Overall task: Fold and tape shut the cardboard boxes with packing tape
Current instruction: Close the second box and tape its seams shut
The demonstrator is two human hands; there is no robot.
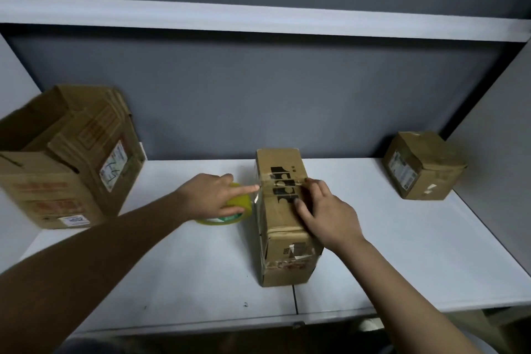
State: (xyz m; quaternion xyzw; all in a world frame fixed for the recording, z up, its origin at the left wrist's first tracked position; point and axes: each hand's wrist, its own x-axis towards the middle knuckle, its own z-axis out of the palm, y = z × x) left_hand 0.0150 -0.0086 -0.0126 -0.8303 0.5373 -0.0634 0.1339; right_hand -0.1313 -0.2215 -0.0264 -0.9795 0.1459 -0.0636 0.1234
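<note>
Your left hand (214, 195) grips the tape roll (230, 210); your right hand (321, 210) presses flat on the stiff, light-looking box (283, 227). Hold its top edges.

The middle box (283, 210) is brown corrugated cardboard, matt and scuffed, with black print on top and torn paper label scraps on its near end. A strip of clear packing tape (283, 182) crosses its top, thin and glossy, catching the light. The tape roll (230, 211) beside it is shiny yellowish plastic film around a green-printed core. The open box (69, 158) on the left is creased, worn cardboard bearing faded red print and white paper labels. The small box (422, 165) on the right is crumpled cardboard, with a paper label. The tabletop (402, 253) is smooth, white, faintly sheened laminate. The back panel (287, 100) looks matt grey.
</note>
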